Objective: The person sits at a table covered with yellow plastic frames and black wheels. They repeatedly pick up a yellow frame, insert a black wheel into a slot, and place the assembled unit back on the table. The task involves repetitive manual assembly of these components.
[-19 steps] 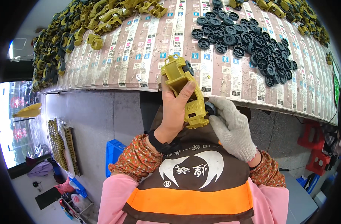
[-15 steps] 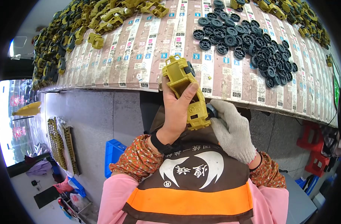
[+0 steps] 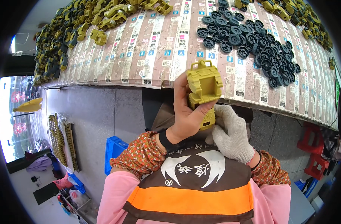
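Note:
My bare left hand (image 3: 188, 117) is closed around a yellow plastic toy truck body (image 3: 205, 83), just off the table's near edge. The truck is tilted, with its open bed facing up and a handle-like bar at the far end. My right hand (image 3: 232, 134), in a pale knitted glove, is closed against the truck's near right side. Its fingertips go partly behind the body, and whatever they pinch is hidden. On the table beyond lies a heap of dark toy wheels (image 3: 265, 46).
Printed cardboard sheets cover the table (image 3: 118, 56). Yellow truck bodies (image 3: 114, 15) are piled at the far left, and another pile (image 3: 308, 22) sits far right. A blue crate (image 3: 114, 149) stands on the floor at left; red stools (image 3: 316, 164) are at right.
The truck has moved right and turned in my left hand, its bed now facing me more. The dark wheel that showed at my right fingertips is now out of sight.

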Demonstrator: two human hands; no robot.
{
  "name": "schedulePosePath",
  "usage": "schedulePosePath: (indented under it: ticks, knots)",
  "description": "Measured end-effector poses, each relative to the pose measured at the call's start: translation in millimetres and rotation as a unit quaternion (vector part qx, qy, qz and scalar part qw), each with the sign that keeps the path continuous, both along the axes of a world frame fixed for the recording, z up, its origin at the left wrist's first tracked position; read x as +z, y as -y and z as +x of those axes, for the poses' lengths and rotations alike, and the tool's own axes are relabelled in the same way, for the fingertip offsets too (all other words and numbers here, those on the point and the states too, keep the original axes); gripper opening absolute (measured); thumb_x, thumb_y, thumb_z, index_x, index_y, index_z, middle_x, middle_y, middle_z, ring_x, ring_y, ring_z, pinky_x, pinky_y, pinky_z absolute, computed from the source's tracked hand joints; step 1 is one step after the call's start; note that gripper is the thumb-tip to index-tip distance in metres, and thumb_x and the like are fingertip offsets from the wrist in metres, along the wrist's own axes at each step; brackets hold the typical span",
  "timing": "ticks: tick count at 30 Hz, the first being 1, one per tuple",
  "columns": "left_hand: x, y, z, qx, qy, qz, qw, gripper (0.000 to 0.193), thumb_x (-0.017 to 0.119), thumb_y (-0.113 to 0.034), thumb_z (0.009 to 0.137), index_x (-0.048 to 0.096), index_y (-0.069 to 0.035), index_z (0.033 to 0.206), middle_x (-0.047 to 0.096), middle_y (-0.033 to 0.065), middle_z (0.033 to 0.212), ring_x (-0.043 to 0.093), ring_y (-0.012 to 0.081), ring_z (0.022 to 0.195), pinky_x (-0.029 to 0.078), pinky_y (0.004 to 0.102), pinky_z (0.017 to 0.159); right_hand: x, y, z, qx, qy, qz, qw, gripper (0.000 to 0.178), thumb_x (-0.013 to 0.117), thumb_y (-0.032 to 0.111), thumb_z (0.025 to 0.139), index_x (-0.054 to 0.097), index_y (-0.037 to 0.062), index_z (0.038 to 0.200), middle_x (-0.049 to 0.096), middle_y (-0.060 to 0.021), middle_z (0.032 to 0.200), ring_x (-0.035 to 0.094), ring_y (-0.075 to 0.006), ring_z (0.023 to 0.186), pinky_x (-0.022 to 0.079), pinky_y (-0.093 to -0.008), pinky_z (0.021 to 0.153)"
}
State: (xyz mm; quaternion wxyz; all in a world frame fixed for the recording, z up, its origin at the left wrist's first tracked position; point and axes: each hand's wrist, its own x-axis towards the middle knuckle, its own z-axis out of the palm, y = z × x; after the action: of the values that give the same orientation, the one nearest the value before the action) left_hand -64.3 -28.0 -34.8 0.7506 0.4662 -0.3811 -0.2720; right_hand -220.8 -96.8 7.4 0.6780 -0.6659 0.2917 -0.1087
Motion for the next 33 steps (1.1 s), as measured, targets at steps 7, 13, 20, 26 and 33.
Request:
schedulePosePath:
  ticks: [7, 13, 20, 26, 33]
  knots:
    - [2, 2, 11, -0.067, -0.048, 0.144, 0.986, 0.078, 0.077, -0.003, 0.095, 0.03, -0.011, 0.157, 0.057, 0.0104, 0.137, 0.063, 0.018, 0.119, 0.054, 0.0348, 0.1, -4, 32, 6, 0.057, -0.085, -0.286, 0.953, 0.025, 0.057, 0.002, 0.086, 0.064, 0.0028, 0.11, 0.071, -0.0268, 0.087, 0.073, -0.0446, 0.082, 0.06, -0.0493, 0.077]
    - [40, 4, 38, -0.259, 0.155, 0.377, 0.876, 0.087, 0.083, -0.023, 0.091, 0.027, -0.012, 0.157, 0.065, 0.0141, 0.112, 0.068, 0.0228, 0.106, 0.055, 0.0371, 0.09, 29, 67, 2, 0.035, 0.051, -0.314, 0.947, 0.064, 0.076, 0.006, 0.081, 0.059, 0.0063, 0.143, 0.059, -0.023, 0.147, 0.065, -0.0387, 0.129, 0.054, -0.0423, 0.104]
    - [41, -3, 71, -0.342, -0.351, 0.182, 0.852, 0.107, 0.083, -0.037, 0.088, 0.015, -0.019, 0.169, 0.049, 0.0192, 0.155, 0.059, 0.0301, 0.134, 0.052, 0.0421, 0.107, 7, 74, -29, -0.125, 0.03, 0.097, 0.987, 0.045, 0.08, 0.01, 0.085, 0.061, 0.0043, 0.126, 0.065, -0.0054, 0.112, 0.064, -0.014, 0.101, 0.054, -0.0304, 0.092]
    - [22, 27, 16, -0.223, -0.267, 0.108, 0.931, 0.087, 0.075, -0.012, 0.095, 0.026, -0.016, 0.166, 0.048, 0.0095, 0.157, 0.052, 0.0259, 0.143, 0.041, 0.0453, 0.121, 8, 47, -28, -0.162, 0.006, 0.156, 0.974, 0.046, 0.077, 0.02, 0.096, 0.054, -0.0034, 0.129, 0.067, -0.009, 0.109, 0.065, -0.0145, 0.093, 0.055, -0.0297, 0.084]
    - [32, 30, 23, -0.177, -0.339, 0.135, 0.914, 0.058, 0.061, -0.027, 0.108, 0.038, -0.013, 0.159, 0.059, 0.0058, 0.143, 0.06, 0.0237, 0.132, 0.051, 0.0478, 0.113, -13, 139, -77, -0.235, -0.122, -0.502, 0.823, 0.028, 0.068, 0.003, 0.094, 0.067, 0.0054, 0.122, 0.068, -0.0125, 0.109, 0.068, -0.028, 0.095, 0.055, -0.0407, 0.084]
